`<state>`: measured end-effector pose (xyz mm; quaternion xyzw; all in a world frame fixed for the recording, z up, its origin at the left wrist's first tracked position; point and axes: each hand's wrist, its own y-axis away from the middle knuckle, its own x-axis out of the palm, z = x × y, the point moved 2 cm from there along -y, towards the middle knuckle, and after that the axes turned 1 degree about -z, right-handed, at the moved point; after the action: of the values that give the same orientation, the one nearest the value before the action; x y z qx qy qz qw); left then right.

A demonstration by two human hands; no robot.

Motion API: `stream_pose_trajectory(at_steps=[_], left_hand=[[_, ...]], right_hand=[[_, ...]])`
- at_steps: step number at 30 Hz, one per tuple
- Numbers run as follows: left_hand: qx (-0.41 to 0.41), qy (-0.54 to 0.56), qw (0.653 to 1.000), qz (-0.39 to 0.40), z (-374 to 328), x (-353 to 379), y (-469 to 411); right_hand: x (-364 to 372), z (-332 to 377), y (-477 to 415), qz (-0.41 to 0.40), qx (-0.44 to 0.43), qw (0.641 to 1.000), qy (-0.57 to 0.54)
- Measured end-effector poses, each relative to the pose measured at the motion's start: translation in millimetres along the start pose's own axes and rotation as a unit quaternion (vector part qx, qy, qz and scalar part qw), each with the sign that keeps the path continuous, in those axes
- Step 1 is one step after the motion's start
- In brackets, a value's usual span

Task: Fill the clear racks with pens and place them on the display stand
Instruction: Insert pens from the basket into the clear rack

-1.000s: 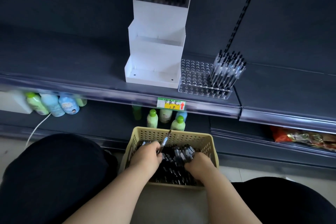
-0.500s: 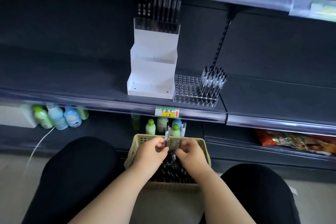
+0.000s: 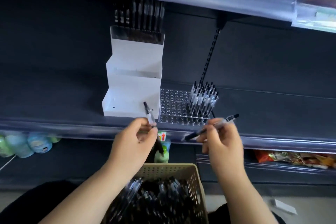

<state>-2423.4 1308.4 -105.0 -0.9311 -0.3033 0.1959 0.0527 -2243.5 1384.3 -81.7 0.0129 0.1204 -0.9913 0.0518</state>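
Fingers point(image 3: 143, 122) on left hand point(image 3: 131, 145) and right hand point(image 3: 224, 146) each pinch a clear black-tipped pen point(image 3: 150, 115); I'd slot them upright into the clear holed plastic rack point(image 3: 172, 107), 12 o'clock.

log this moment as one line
left hand holds upright pen | right hand holds slanted pen | clear rack partly filled | basket stocked

A yellow tag point(image 3: 162, 136) on the shelf edge point(image 3: 72, 127) shows a red arrow pointing up; its lettering is hidden, and nothing else is legible.
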Motion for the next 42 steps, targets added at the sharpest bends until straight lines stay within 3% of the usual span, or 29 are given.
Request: stream_pose_trajectory(at_steps=[8,10,14,30,42], left_hand=[[0.074,-0.002,0.997,-0.004,-26.7,30.4,-102.5],[0.078,0.018,0.997,-0.002,-20.0,37.4,-117.6],[0.065,0.062,0.996,-0.001,4.8,48.6,-126.4],[0.065,0.1,0.992,-0.042,15.8,55.7,-136.5],[0.06,0.127,0.989,-0.043,12.9,53.8,-137.9]], right_hand=[[16.5,41.7,-122.8,0.004,-0.09,0.996,0.005],[23.7,33.6,-141.8,0.002,-0.102,0.991,0.089],[34.1,10.7,-158.4,-0.024,-0.185,0.943,0.274],[60.4,-7.2,-180.7,0.028,-0.225,0.887,0.402],[58.4,-18.1,-179.6,0.008,-0.261,0.832,0.49]])
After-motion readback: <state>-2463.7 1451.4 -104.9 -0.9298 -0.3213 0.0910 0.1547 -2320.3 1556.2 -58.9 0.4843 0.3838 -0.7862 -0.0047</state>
